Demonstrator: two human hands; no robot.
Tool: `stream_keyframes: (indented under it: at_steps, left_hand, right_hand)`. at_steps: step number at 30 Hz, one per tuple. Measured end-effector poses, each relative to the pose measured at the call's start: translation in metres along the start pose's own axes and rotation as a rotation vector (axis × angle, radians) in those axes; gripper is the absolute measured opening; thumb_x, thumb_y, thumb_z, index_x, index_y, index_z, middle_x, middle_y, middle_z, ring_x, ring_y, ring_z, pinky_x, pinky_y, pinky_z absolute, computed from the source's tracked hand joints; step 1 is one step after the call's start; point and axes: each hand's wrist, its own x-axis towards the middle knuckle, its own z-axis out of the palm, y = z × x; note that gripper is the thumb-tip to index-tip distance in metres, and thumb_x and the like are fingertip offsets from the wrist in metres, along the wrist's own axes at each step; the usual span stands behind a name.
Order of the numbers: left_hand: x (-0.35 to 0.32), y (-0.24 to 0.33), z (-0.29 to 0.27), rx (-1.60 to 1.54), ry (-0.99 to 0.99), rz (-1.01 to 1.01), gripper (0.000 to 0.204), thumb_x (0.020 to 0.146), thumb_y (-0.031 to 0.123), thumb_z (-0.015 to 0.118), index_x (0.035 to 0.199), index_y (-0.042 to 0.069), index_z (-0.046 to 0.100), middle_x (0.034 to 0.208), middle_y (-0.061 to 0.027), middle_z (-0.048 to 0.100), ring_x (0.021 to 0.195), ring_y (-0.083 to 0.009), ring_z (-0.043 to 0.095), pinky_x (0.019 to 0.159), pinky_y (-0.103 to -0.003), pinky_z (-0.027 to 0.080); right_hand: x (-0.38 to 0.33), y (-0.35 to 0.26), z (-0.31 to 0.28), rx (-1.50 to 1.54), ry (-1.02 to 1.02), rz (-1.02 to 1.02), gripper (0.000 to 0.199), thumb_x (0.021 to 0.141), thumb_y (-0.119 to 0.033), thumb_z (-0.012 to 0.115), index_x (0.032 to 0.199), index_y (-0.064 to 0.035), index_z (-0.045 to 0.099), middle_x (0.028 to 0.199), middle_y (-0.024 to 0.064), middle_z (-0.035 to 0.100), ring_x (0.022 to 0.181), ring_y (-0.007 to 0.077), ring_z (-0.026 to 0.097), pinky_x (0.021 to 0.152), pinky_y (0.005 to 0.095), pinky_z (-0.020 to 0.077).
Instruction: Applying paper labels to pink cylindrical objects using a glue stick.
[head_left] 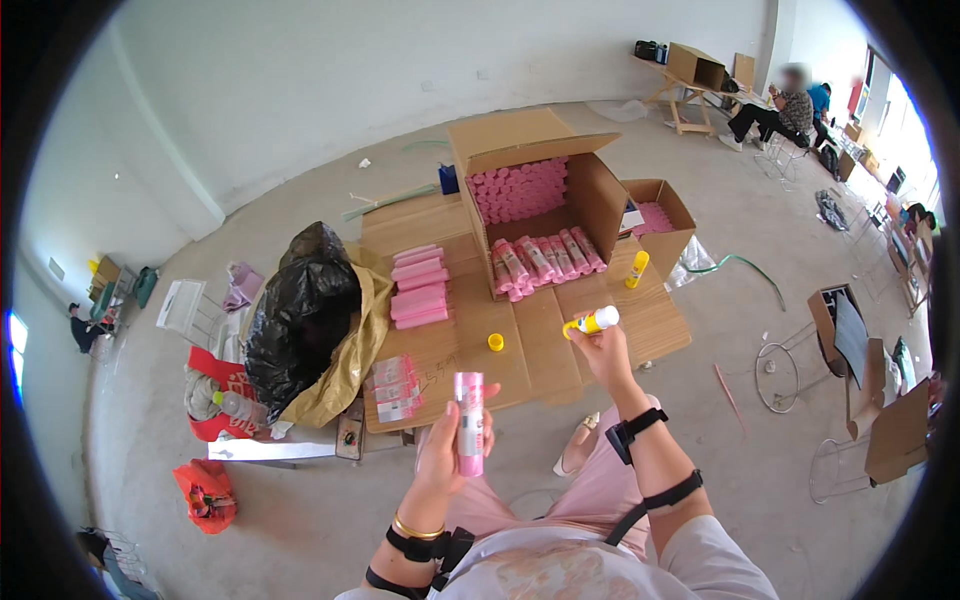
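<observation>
My left hand is closed around a pink roll with a printed label, held upright in front of the table's near edge. In my right hand is a yellow-and-white glue stick, tilted, its white end pointing up and right. A round yellow cap lies on the table between the hands. Farther back stands a second yellow glue stick. Printed labels are spread near the table's front left. Behind them lie several plain pink rolls.
On the table, an open cardboard box holds stacked pink rolls, with labelled rolls at its front. A smaller box stands beside it. A black plastic bag bulges at the left. Other people sit far right and far left.
</observation>
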Motion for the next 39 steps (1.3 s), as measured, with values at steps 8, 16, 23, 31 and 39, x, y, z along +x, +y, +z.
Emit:
stream_keyframes:
  at_steps: [8,16,23,31,39]
  left_hand:
    - [0.014,-0.006,-0.034,-0.096,0.036,-0.082,0.065,0.097,0.047,0.033,0.136,-0.006,0.035,0.077,-0.0037,0.051,0.061,-0.0125,0.047,0.056,-0.025,0.038]
    - [0.031,0.002,-0.023,-0.188,0.010,-0.105,0.072,0.094,0.049,0.039,0.139,-0.006,0.029,0.074,-0.0005,0.042,0.059,-0.0103,0.040,0.057,-0.022,0.035]
    - [0.028,0.001,-0.021,-0.106,-0.042,-0.048,0.072,0.084,0.025,0.058,0.140,-0.006,0.026,0.079,-0.0008,0.043,0.064,-0.0116,0.043,0.060,-0.025,0.036]
    - [0.009,0.009,0.006,-0.055,-0.077,0.010,0.081,0.067,0.016,0.060,0.140,-0.002,0.029,0.080,-0.0002,0.042,0.064,-0.0110,0.044,0.060,-0.025,0.037]
    - [-0.024,0.020,0.031,0.167,-0.140,0.105,0.098,0.063,0.006,0.056,0.148,0.017,0.009,0.113,-0.0041,0.044,0.078,-0.0109,0.046,0.065,-0.024,0.039]
  right_hand:
    - [0.012,0.088,0.023,-0.456,-0.095,0.057,0.034,0.074,-0.021,0.073,0.092,0.0007,0.054,0.088,0.0162,0.061,0.084,0.0348,0.059,0.073,0.0412,0.0468]
    - [0.032,0.097,0.042,-0.654,-0.085,-0.172,0.037,0.072,-0.019,0.073,0.096,0.0010,0.054,0.094,0.0173,0.059,0.095,0.0375,0.052,0.084,0.0440,0.0431]
    - [0.015,0.091,0.020,-0.681,-0.068,-0.129,0.060,0.066,-0.025,0.079,0.114,-0.0032,0.051,0.108,0.0154,0.052,0.101,0.0334,0.049,0.090,0.0403,0.0404]
    - [-0.033,0.006,0.008,-0.427,-0.165,-0.061,0.044,0.073,-0.019,0.075,0.111,-0.0056,0.057,0.101,0.0109,0.057,0.094,0.0258,0.053,0.082,0.0348,0.0443]
    - [-0.079,-0.135,0.036,0.434,-0.707,-0.129,0.029,0.084,-0.020,0.068,0.108,-0.0042,0.063,0.103,0.0055,0.054,0.092,0.0148,0.055,0.080,0.0284,0.0430]
